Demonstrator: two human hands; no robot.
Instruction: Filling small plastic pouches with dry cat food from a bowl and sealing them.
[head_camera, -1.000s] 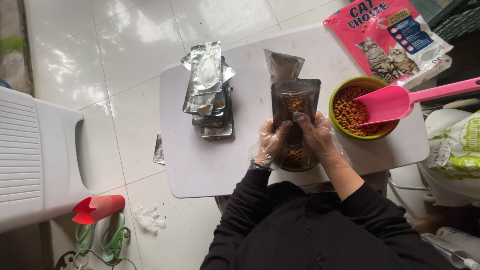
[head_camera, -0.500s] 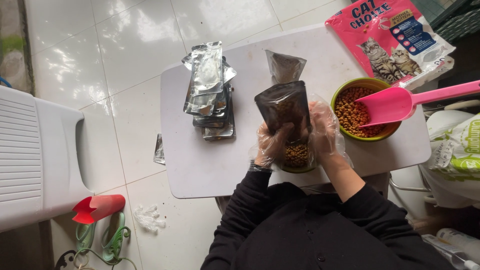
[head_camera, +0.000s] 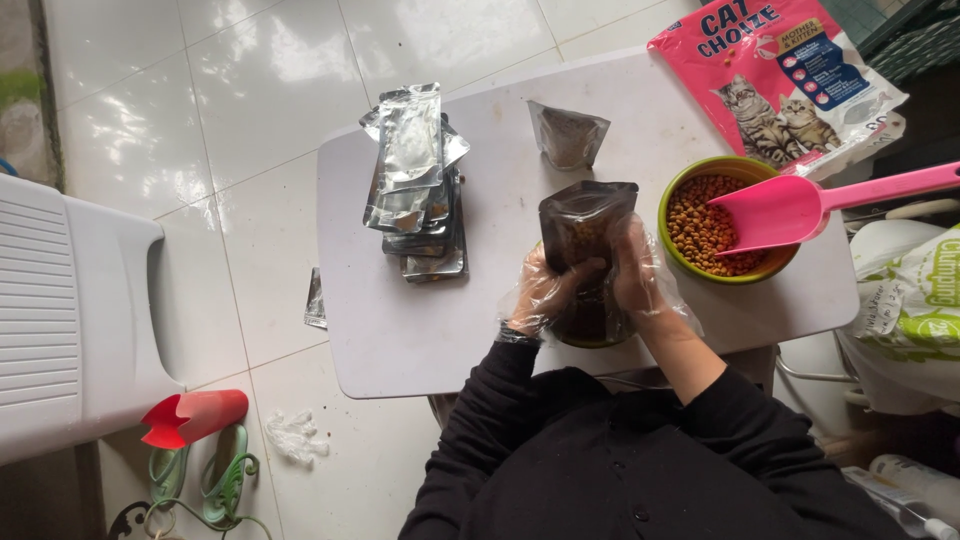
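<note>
Dark glossy pouch (head_camera: 585, 225) — upright, kibble inside, both gloved hands — left (head_camera: 540, 295), right (head_camera: 640, 275) — clamped around it.

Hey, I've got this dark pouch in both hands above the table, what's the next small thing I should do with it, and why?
Probably press the top edge of the dark pouch closed. Left hand and right hand, both in clear gloves, hold it upright; it seems to hold kibble already, and the pink scoop rests in the green bowl, so scooping looks done. Whether the mouth is open is hard to tell.
</note>
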